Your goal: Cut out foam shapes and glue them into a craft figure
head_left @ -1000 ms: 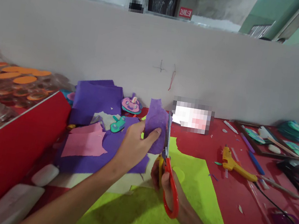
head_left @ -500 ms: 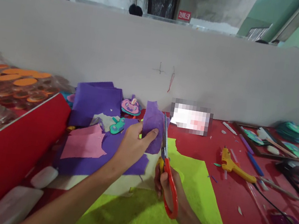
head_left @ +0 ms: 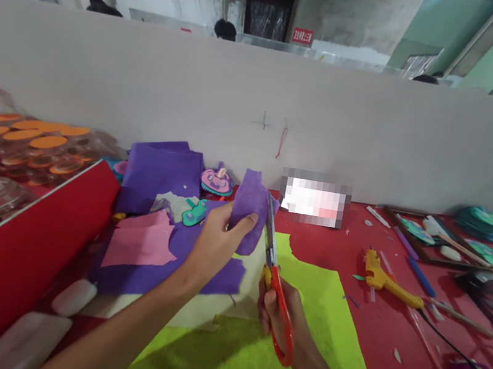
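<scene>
My left hand [head_left: 224, 234] pinches a small piece of purple felt [head_left: 248, 203] between thumb and fingers, holding it upright above the work surface. In my right hand [head_left: 278, 308] are scissors [head_left: 281, 321] with red-orange handles, fingers through the loops. Their blades point up and away, along the right edge of the purple piece, and a bit of purple shows beyond the blades. Underneath lie a yellow-green sheet [head_left: 321, 302], larger purple felt [head_left: 133, 277] and pink felt [head_left: 139, 242]. A small teal cut-out shape [head_left: 194, 212] rests just left of the purple piece.
A yellow glue gun [head_left: 388, 280] lies to the right, near a dark tray [head_left: 443, 260] with small tools. A red board [head_left: 28, 262] stands at the left, beside several orange-topped jars [head_left: 24, 140]. A pale partition [head_left: 173, 85] rises behind the red table [head_left: 370, 347].
The purple piece has turned slightly in my left hand and looks narrower on its right side, with the scissor blades along that edge. The whole view has shifted a little downward.
</scene>
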Demonstrator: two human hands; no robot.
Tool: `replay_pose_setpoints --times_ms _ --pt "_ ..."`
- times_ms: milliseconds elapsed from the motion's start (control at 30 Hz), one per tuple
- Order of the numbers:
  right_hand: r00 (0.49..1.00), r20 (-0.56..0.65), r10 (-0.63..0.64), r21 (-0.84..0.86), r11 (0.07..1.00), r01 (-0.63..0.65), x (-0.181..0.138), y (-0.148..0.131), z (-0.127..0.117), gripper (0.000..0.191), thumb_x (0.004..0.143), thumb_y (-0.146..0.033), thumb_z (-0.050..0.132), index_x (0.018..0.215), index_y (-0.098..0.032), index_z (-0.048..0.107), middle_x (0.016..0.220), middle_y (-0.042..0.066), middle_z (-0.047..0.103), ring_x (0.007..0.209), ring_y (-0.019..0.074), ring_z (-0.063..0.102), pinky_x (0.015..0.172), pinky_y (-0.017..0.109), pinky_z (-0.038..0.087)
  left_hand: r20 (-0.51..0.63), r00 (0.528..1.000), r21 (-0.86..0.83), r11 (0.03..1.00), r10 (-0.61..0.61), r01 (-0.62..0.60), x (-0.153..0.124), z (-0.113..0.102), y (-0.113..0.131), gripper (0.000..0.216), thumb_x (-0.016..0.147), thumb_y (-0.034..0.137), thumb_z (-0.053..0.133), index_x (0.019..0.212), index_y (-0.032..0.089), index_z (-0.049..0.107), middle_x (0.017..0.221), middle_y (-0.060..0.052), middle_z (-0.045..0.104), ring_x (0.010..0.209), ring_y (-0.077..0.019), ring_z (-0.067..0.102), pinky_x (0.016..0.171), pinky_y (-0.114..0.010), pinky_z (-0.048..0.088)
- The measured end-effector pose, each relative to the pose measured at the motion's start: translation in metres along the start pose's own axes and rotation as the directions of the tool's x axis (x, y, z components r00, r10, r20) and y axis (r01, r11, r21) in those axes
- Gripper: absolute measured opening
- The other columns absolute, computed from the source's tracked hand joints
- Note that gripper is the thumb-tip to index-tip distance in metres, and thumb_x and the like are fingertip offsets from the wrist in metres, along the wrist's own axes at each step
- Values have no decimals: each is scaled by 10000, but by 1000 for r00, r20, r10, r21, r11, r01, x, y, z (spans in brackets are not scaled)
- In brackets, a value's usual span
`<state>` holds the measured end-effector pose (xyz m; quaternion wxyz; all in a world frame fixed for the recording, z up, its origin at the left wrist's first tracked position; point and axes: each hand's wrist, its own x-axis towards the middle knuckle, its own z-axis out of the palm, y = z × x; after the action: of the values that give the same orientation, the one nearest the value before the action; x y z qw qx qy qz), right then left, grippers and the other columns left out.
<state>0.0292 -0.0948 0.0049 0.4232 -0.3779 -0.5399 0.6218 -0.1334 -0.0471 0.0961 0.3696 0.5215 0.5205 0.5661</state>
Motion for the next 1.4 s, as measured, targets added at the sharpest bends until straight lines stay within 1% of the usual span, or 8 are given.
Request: replay_pose_setpoints --times_ms 433,667,767,900,1000,1100,1233,1400 --pt "999 -38 29 -31 999 -30 1 -7 -1 700 663 -919 588 708 -232 461 497 -95 354 395 67 295 335 208 225 3 1000 6 1000 28 -28 3 -4 5 195 864 353 649 854 158 647 724 19 546 635 -101 458 573 -217 379" --pt "998 -64 29 -90 995 -34 2 -6 -4 654 715 -867 609 692 -233 452 473 -97 364 376 67 300 340 213 226 -84 991 104 990 103 -94 8 -9 4 161 844 311 670 815 178 584 692 41 517 606 -95 453 558 -218 376" --pt "994 -81 75 -85 993 -81 1 -8 -3 638 707 -847 632 692 -231 464 436 -100 376 350 69 317 341 211 231 -113 981 107 983 158 -146 11 -11 3 137 831 284 683 891 181 615 798 16 617 697 -118 556 649 -230 451" --pt "983 -98 153 -39 987 -157 1 -9 -2 645 687 -851 630 716 -221 496 393 -103 379 318 71 316 328 204 255 -178 959 62 976 218 -210 16 -16 3 275 802 268 728 1048 194 629 1061 -38 679 901 -157 651 802 -263 519" --pt "984 -104 148 -37 988 -152 2 -10 -2 641 672 -837 662 711 -221 489 386 -101 394 305 67 321 318 195 268 -245 952 -25 980 184 -196 20 -20 4 371 759 270 776 1091 201 625 1118 -57 673 943 -169 663 814 -276 542" --pt "984 -93 150 -38 987 -155 1 -13 1 653 653 -848 670 697 -223 484 379 -100 398 304 70 337 314 192 288 -310 946 -212 963 96 -167 21 -19 6 406 726 279 819 1066 202 612 992 -21 676 862 -136 653 816 -266 541" --pt "989 -49 142 -17 990 -143 -2 -14 5 680 646 -889 636 675 -234 458 375 -101 397 300 67 334 309 191 300 -279 959 -411 898 41 -158 16 -9 5 324 751 359 816 966 186 646 972 -14 690 874 -125 651 867 -265 535" --pt "996 -3 84 -3 996 -84 -4 -11 7 687 670 -912 588 674 -240 446 387 -104 391 299 62 314 308 193 295 -280 959 -232 965 51 -119 -3 -1 4 360 842 535 701 956 193 703 953 -52 727 864 -182 663 798 -314 560"
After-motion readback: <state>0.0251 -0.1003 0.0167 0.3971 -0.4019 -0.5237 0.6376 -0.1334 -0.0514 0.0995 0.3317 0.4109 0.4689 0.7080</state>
